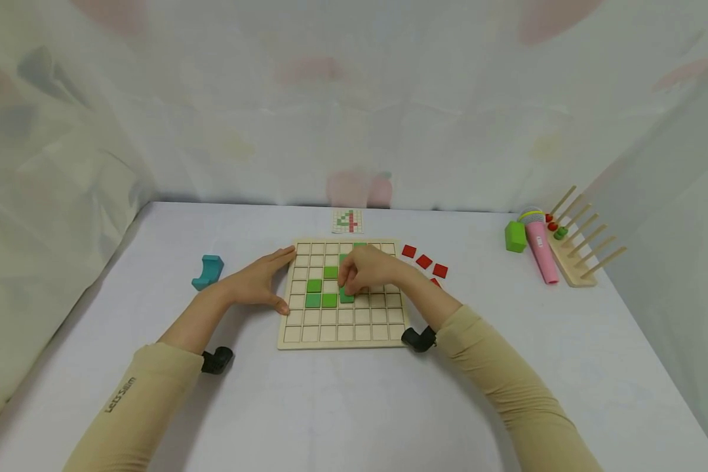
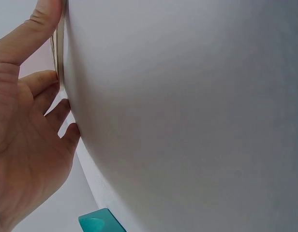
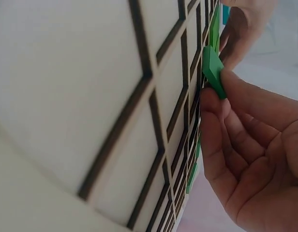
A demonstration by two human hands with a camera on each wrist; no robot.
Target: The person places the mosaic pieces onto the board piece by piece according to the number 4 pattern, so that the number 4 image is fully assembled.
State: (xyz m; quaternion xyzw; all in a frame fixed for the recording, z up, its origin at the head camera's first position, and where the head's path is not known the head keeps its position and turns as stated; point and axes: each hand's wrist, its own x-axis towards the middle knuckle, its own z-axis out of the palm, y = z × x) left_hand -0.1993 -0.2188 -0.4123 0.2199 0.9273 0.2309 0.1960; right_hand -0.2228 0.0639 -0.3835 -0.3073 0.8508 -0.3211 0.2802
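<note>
A wooden grid board (image 1: 328, 334) lies on the table with several green square tiles set in its cells. My right hand (image 1: 370, 269) is over the middle of the board and pinches a green tile (image 3: 215, 72) between thumb and fingers. In the right wrist view that tile stands tilted against the grid. Along the board's left edge rests my left hand (image 1: 256, 280), thumb and fingers spread, touching the rim. The left wrist view shows the fingertips (image 2: 50, 79) against the board's side. My right hand hides some cells behind it.
Several loose red tiles (image 1: 423, 261) lie right of the board. Behind it is a small pattern card (image 1: 347, 221). A teal curved block (image 1: 209, 271) sits at left. At far right are a green block (image 1: 514, 236), a pink microphone (image 1: 541, 252) and a wooden peg rack (image 1: 578, 275).
</note>
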